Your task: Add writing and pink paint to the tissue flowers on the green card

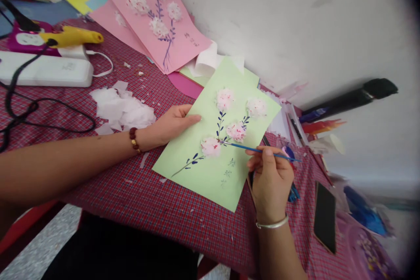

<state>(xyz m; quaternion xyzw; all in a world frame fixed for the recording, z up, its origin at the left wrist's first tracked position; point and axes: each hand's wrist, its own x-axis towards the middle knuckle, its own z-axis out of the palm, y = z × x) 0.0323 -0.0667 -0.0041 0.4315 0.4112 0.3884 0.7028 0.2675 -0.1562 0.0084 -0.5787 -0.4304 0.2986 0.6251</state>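
Observation:
A light green sheet (210, 188) carries several pinkish-white fluffy flowers, dark blue leaves and faint written characters. My left hand (170, 124) holds its left edge, thumb on top and the other fingers partly hidden beneath. In my right hand (273, 179) a thin blue paintbrush (249, 148) is pinched between thumb and fingers. The brush tip meets the sheet between the two lower flowers, right beside the lower left one (210, 146).
White paper scraps (123, 109) lie left of the sheet. Behind are a pink flower picture (180, 26), a white power strip (46, 70) and a yellow glue gun (72, 36). A phone (324, 218) and a pink container (367, 253) are at the right, near the wall.

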